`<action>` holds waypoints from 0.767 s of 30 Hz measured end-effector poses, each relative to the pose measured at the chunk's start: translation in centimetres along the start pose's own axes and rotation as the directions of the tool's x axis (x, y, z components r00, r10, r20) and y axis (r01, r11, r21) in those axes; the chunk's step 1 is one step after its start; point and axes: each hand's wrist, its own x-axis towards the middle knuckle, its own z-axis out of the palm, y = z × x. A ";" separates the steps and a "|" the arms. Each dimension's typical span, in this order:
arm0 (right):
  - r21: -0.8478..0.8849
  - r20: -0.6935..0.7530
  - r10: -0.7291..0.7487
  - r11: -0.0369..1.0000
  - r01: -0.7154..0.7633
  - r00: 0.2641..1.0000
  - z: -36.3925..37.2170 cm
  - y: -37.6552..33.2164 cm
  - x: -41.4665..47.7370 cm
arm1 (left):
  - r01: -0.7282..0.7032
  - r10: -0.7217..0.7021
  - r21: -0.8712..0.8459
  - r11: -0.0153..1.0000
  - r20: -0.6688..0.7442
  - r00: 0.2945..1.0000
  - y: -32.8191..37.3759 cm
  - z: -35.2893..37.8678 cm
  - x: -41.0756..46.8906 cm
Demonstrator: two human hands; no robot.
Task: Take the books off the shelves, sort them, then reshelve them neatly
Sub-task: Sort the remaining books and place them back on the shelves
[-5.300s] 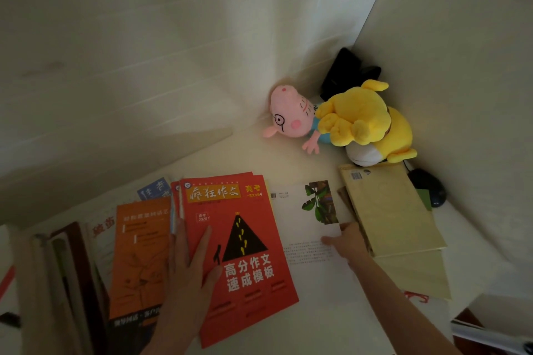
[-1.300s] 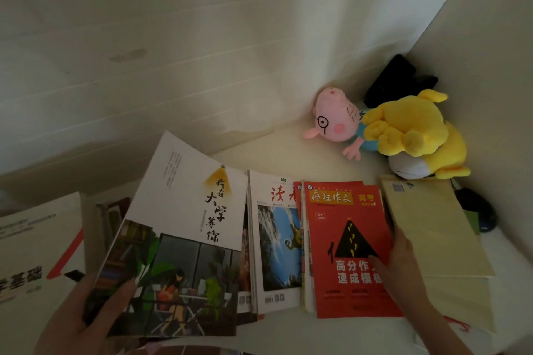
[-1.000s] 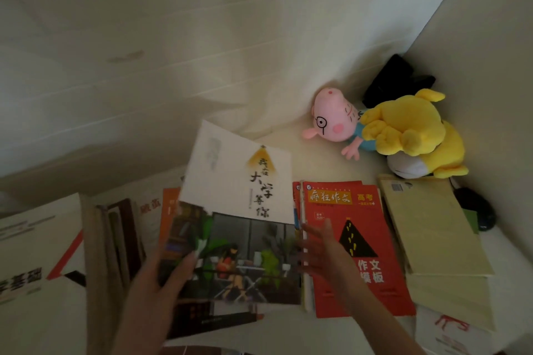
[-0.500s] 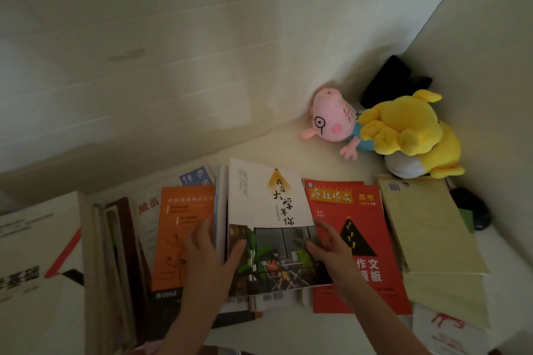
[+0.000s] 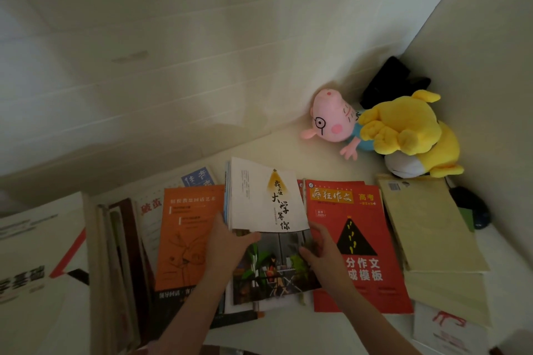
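Your left hand (image 5: 227, 245) grips the white book (image 5: 268, 199) at its left edge, fingers hidden underneath; your right hand (image 5: 323, 251) pinches its right edge. It lies on the desk (image 5: 288, 153) between the orange book (image 5: 187, 233) and the red book (image 5: 354, 225), seemingly atop others, mostly covered

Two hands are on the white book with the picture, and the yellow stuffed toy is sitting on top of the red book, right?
Not quite. The head view shows the yellow stuffed toy in the corner next to the pink pig toy, not on the red book. The rest is right: the left hand and right hand are on the white book.
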 end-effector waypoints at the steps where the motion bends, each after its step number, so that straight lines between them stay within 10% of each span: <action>1: -0.025 0.005 -0.001 1.000 0.001 1.000 0.0 -0.1 0.0 | 0.001 -0.001 -0.024 1.000 -0.004 1.000 0.1 -0.2 -0.1; 23: 0.077 0.355 0.243 0.955 -0.288 0.903 4.9 -1.9 2.6 | 0.096 -0.126 -0.250 0.963 -0.104 0.987 -2.6 -7.7 -2.9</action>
